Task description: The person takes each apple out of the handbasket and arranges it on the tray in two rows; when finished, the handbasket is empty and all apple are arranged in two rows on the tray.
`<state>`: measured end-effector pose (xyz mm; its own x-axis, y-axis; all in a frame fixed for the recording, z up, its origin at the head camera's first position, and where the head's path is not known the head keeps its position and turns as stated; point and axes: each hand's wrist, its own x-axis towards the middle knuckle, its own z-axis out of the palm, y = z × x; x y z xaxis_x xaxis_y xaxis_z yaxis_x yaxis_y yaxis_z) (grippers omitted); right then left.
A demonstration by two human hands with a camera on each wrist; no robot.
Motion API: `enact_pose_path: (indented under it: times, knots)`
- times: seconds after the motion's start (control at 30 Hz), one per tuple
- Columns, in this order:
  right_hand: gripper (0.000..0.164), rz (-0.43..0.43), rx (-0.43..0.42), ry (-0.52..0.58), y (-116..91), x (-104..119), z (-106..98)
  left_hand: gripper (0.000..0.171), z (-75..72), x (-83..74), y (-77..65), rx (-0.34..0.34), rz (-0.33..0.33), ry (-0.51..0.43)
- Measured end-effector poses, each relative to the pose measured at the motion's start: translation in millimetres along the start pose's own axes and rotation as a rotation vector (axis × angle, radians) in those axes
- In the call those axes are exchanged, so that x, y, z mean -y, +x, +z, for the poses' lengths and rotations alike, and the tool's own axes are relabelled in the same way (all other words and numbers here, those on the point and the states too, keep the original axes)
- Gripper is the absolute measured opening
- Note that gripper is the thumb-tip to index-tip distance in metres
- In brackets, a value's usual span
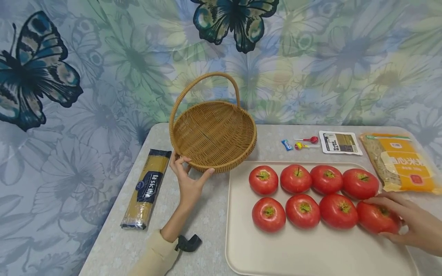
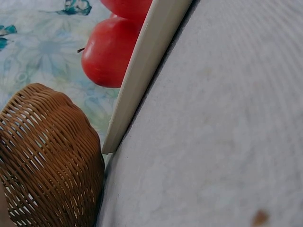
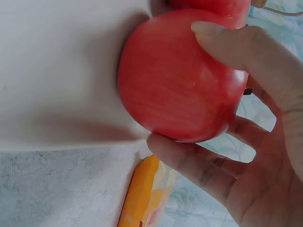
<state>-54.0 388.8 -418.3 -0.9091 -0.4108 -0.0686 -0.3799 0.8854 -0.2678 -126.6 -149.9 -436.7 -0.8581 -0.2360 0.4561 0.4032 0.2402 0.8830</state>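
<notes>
Fingers and thumb of the right hand [image 1: 411,222] curl round the end apple [image 1: 377,217], so this grip is closed on it; the apple sits on the cream tray [image 1: 310,249], last in the near row, touching its neighbour. Seven more apples [image 1: 303,211] lie beyond and beside it in two rows. Just past this grip an orange packet [image 1: 400,163] lies on the desk [image 1: 207,214]. Well apart across the tray, the left hand [image 1: 188,180] pinches the near rim of the wicker basket [image 1: 214,134], thumb and fingers closed on the weave. Beside that grip lies a spaghetti packet [image 1: 146,188].
</notes>
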Motion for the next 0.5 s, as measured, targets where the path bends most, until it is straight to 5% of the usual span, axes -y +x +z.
enact_pose_path:
  times: [0.4, 0.5]
  knots:
    - [0.091, 0.128, 0.11, 0.088, -8.4, -4.8, 4.5, 0.064, 1.6, 0.0, -0.6, 0.004, -0.004, 0.001]
    - [0.092, 0.148, 0.079, 0.095, -8.5, -1.5, 2.6, 0.063, 0.5, -0.6, -1.1, 0.0, -0.026, 0.012]
